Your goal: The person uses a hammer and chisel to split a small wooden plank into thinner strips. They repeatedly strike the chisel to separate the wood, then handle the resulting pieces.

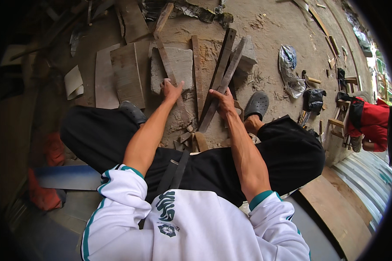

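Observation:
My left hand (172,90) grips a long, thin wooden strip (164,55), with the thumb on one side and the fingers on the other. That strip slants across a grey concrete block (181,61). My right hand (223,102) is closed round a greyish wooden strip (234,63), its far end near a second block (247,51). Beside it, a darker wooden strip (221,60) crosses close to my thumb. Between my hands another narrow strip (197,65) lies on the ground. Small wood offcuts (185,136) are heaped nearer me.
Wooden boards (127,71) lie at the left. Dark clogs (257,104) are on my feet, either side of the work. Crumpled plastic (290,69), a black bag (313,100) and a wooden-handled tool (312,80) lie right. A person in red (372,124) is at the far right.

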`<state>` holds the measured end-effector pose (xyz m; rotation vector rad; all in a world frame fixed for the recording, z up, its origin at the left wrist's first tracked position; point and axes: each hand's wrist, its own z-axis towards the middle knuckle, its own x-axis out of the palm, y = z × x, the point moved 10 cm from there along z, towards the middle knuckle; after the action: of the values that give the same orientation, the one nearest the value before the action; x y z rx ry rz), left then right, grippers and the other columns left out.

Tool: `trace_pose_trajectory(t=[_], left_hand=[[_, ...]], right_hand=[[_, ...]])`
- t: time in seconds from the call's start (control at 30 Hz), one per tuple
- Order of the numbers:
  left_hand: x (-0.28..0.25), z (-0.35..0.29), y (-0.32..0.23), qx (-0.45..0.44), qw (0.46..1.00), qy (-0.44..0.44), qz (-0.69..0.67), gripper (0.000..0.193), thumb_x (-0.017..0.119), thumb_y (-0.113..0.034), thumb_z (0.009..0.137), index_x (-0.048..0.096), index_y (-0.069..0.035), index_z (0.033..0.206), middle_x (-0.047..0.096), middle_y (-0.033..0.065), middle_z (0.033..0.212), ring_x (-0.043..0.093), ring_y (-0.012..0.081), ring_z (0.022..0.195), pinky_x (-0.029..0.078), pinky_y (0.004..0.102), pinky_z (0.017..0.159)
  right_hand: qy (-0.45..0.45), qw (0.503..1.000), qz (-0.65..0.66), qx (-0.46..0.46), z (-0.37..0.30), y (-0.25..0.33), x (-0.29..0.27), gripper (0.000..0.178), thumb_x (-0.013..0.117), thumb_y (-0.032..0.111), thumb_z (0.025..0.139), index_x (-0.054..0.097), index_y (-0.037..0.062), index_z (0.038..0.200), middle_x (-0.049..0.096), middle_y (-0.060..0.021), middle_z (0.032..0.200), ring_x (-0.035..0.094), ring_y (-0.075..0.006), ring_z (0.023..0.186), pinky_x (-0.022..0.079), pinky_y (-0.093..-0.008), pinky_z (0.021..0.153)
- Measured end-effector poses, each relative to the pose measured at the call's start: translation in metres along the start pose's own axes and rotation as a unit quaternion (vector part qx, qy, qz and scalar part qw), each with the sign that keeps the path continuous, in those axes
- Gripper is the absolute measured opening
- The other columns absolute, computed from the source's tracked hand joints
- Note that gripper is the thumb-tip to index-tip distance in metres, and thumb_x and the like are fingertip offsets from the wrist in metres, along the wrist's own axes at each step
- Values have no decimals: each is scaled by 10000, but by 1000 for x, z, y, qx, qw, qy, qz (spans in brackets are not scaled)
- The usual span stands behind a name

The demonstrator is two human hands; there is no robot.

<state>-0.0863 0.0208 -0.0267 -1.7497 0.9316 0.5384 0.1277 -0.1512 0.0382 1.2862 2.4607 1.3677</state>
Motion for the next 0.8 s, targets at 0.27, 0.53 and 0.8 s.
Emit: trace_pose_trajectory(t=[0.27,0.53,0.8], left_hand=[[14,-5,6,-70,981,161,84,1004,710,-448,777,201,92,1453,423,318,1395,456,393,1295,394,440,1064],[13,-13,12,-80,975,108,-178,933,657,-444,806,229,106,1425,347,311,1440,375,415,1341,354,468,1079],[3,-1,28,-71,927,34,-367,662,660,-304,828,353,106,1247,587,187,1189,595,224,1069,445,363,933]], right_hand=[[-67,994,-7,-86,2,35,-19,538,829,115,731,538,69,1181,649,-63,1015,627,-201,905,525,-372,755],[-80,986,24,-144,2,72,-10,466,813,50,744,559,47,1135,663,-51,985,631,-163,884,515,-306,774],[-13,968,-18,-248,22,90,31,331,776,15,774,580,68,1035,644,-14,925,621,-147,801,519,-297,721]])
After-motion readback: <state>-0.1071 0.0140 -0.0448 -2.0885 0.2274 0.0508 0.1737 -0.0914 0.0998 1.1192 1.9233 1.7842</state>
